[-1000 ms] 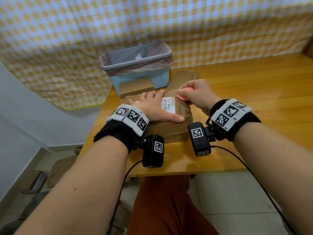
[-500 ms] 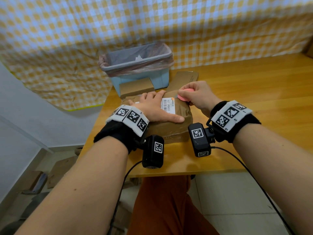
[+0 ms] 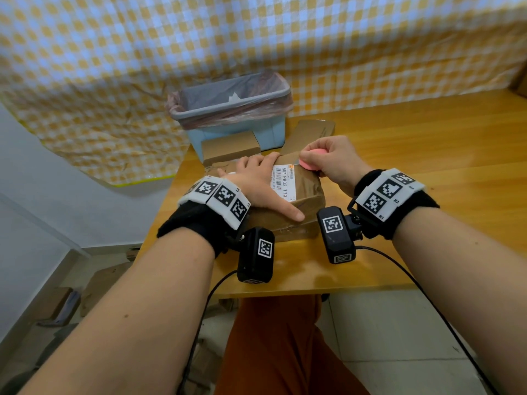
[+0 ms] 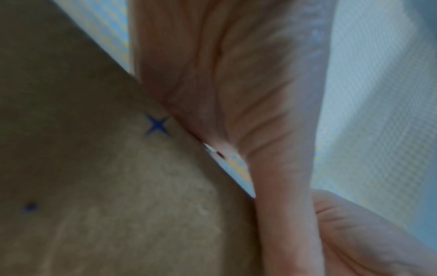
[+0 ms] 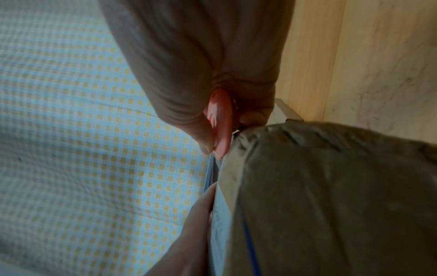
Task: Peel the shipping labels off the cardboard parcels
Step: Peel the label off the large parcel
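Observation:
A brown taped cardboard parcel (image 3: 302,201) lies near the table's front edge. A white shipping label (image 3: 282,182) with barcode and print is stuck on its top. My left hand (image 3: 256,183) lies flat on the parcel, fingers straight, covering the label's left part. My right hand (image 3: 328,161) pinches a small pink scraper (image 3: 312,159) whose edge meets the label's far right corner. In the right wrist view the pink scraper (image 5: 221,121) sits between thumb and fingers against the parcel (image 5: 331,196). The left wrist view shows the palm of my left hand (image 4: 236,93) on blurred brown cardboard (image 4: 106,186).
A blue bin (image 3: 233,118) lined with a plastic bag stands behind the parcel. Flat cardboard pieces (image 3: 228,148) (image 3: 313,132) lie beside it. The wooden table (image 3: 427,155) extends right. A checked cloth (image 3: 199,38) hangs behind. Cardboard scraps lie on the floor (image 3: 94,283) at left.
My right hand with the pink scraper has shifted slightly at the label's far corner. The left hand stays flat on the parcel.

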